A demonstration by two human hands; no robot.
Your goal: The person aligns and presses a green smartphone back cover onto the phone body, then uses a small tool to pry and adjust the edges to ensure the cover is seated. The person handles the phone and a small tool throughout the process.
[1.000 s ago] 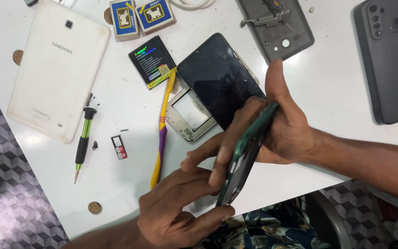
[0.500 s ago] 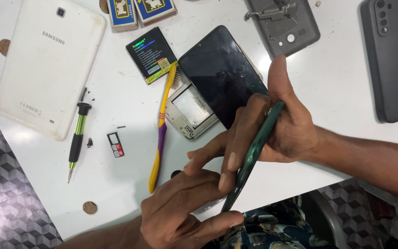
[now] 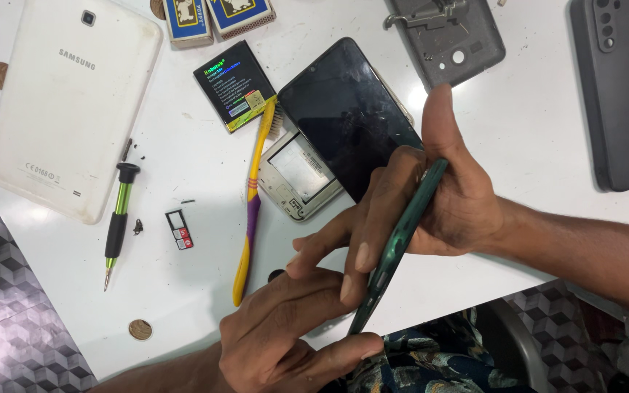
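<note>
Dark green phone (image 3: 400, 244) held edge-on above the white table (image 3: 547, 145), clasped in the right hand (image 3: 438, 204), thumb up along one side, fingers wrapped over the other, likely to steady it. Left hand (image 3: 285, 335) pinching the lower end from below, thumb under the corner, fingertips meeting the right hand's. Just behind, a black screen panel (image 3: 347, 116) lying over a silver phone frame (image 3: 300, 175). Beside those, a yellow-purple toothbrush (image 3: 250, 218), a black battery (image 3: 234, 85), a small SIM tray (image 3: 179, 228) with something small and red in it, a green screwdriver (image 3: 116, 225), a white tablet (image 3: 70, 102) face-down. Further off, a grey back cover (image 3: 449, 36) and a dark case (image 3: 620, 94).
</note>
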